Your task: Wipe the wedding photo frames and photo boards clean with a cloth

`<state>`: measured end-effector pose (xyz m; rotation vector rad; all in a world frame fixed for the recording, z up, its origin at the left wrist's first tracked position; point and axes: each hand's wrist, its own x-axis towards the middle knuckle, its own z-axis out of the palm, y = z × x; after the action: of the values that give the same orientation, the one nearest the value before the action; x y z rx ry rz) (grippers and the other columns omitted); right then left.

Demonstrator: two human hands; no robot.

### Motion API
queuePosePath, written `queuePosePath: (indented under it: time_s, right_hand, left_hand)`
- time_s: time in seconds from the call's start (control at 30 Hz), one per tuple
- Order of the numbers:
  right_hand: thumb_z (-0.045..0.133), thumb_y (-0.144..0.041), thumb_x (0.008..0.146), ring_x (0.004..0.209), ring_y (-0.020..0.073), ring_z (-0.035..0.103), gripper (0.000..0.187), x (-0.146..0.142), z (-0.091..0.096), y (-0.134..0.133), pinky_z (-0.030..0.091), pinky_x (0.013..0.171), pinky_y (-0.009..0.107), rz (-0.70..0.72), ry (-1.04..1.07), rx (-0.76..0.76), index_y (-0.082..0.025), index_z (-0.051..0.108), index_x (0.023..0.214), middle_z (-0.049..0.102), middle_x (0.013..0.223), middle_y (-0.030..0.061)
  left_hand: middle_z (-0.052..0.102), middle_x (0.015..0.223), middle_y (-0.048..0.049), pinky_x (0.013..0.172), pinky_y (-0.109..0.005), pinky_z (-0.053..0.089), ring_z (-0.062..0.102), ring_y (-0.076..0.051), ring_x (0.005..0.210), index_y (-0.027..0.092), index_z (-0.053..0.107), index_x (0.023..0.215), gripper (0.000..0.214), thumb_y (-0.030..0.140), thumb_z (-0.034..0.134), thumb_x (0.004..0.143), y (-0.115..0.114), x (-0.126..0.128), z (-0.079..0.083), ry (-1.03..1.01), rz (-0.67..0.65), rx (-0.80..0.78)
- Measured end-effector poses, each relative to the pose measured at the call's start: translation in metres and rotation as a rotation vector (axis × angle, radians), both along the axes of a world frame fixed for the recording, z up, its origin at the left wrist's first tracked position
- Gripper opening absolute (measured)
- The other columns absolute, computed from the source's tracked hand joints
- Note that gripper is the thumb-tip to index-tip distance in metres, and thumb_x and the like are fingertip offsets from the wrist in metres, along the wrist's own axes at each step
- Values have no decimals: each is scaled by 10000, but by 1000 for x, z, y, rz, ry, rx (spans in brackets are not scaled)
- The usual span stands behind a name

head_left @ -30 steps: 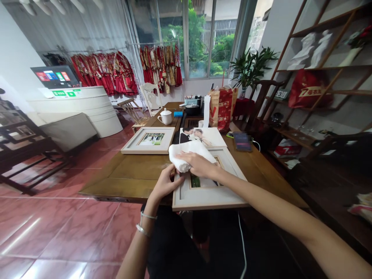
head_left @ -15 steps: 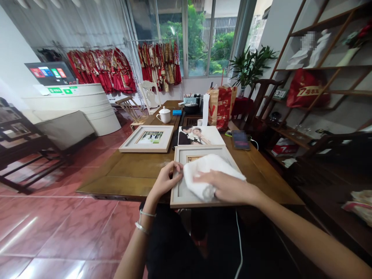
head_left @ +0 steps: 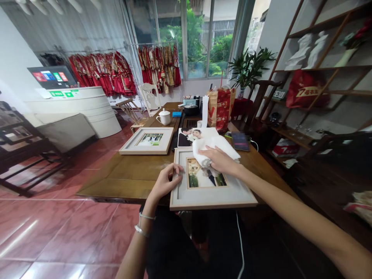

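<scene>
White cloth [head_left: 216,149], now (mostly) off photo [head_left: 194,176]

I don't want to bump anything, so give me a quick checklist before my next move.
1. Right hand on the cloth: ok.
2. Left hand at the near frame, on its left edge: ok.
3. Near frame wholly on the table: not ok, its near edge seems to overhang.
4. Left frame apart from the near frame: ok.
5. Cloth off the print: cannot tell, they overlap in view.
6. Mug away from both hands: ok.
</scene>
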<state>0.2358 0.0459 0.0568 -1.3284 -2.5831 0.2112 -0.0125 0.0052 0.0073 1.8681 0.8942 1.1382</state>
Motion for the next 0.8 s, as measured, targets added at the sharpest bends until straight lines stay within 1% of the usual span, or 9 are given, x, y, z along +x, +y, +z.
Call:
queuePosePath:
  time_s: [0.1, 0.23, 0.37, 0.43, 0.5, 0.57, 0.63, 0.7, 0.8]
  right_hand:
    - [368, 99, 622, 1395, 268, 212, 814, -22, -4, 8, 133, 1105, 567, 84, 17, -23, -191, 424, 1380, 421, 1447, 59]
    - [387, 70, 644, 1379, 269, 261, 768, -36, -2, -7, 188, 1079, 579, 200, 29, -84, -210, 454, 1356, 474, 1409, 64]
    - [404, 45, 647, 1300, 260, 413, 710, -23, 9, -42, 298, 1053, 465, 307, 51, -171, -219, 534, 1293, 563, 1327, 64]
    - [417, 32, 631, 1240, 240, 485, 713, -11, 17, -65, 323, 1042, 403, 364, 70, -251, -238, 555, 1276, 588, 1300, 42]
    - [409, 28, 619, 1209, 215, 514, 738, 4, 26, -85, 337, 1035, 360, 385, 84, -330, -254, 548, 1287, 596, 1291, 16]
    - [399, 26, 623, 1202, 201, 520, 743, 19, 33, -99, 349, 1029, 333, 366, 86, -385, -261, 548, 1291, 596, 1291, -2]
    - [395, 25, 630, 1198, 206, 525, 720, 35, 35, -103, 353, 1033, 338, 289, 68, -394, -267, 577, 1263, 604, 1280, -11]
    - [398, 20, 640, 1210, 233, 516, 695, 50, 33, -95, 342, 1051, 377, 159, 27, -361, -276, 603, 1234, 597, 1288, -15]
    - [396, 28, 650, 1281, 271, 439, 722, 64, 23, -67, 280, 1090, 442, -76, -36, -245, -284, 565, 1279, 501, 1385, -7]
  left_hand:
    - [579, 969, -71, 820, -276, 437, 544, -193, 1012, 190, 440, 768, 147, 176, 585, 788, 0, 0, 0, -4, 6, -7]
    - [574, 936, -63, 781, -260, 440, 544, -180, 951, 184, 441, 762, 154, 204, 591, 788, 0, 1, 2, -2, 15, -13]
    - [543, 879, -40, 753, -240, 434, 532, -155, 875, 182, 449, 767, 139, 198, 584, 798, 0, 2, 2, 5, 9, 21]
    - [545, 893, -43, 757, -243, 433, 535, -158, 892, 184, 451, 774, 128, 186, 575, 804, -1, 2, 2, 12, 0, 27]
    - [554, 915, -54, 766, -254, 436, 543, -170, 925, 186, 449, 773, 127, 182, 571, 807, -1, 2, 2, 10, -2, 21]
    - [563, 921, -61, 777, -266, 441, 549, -181, 949, 187, 447, 767, 131, 190, 572, 807, -1, 3, 2, 0, 4, 18]
    - [567, 911, -61, 777, -272, 443, 554, -184, 949, 188, 449, 763, 134, 197, 576, 804, -1, 2, 1, -5, 8, 21]
    - [571, 914, -63, 779, -274, 443, 556, -184, 947, 187, 451, 767, 130, 196, 576, 805, 0, 2, 0, 1, 6, 24]
    - [569, 927, -64, 787, -276, 443, 556, -182, 952, 188, 451, 771, 128, 192, 574, 807, 0, 2, 0, 9, 5, 25]
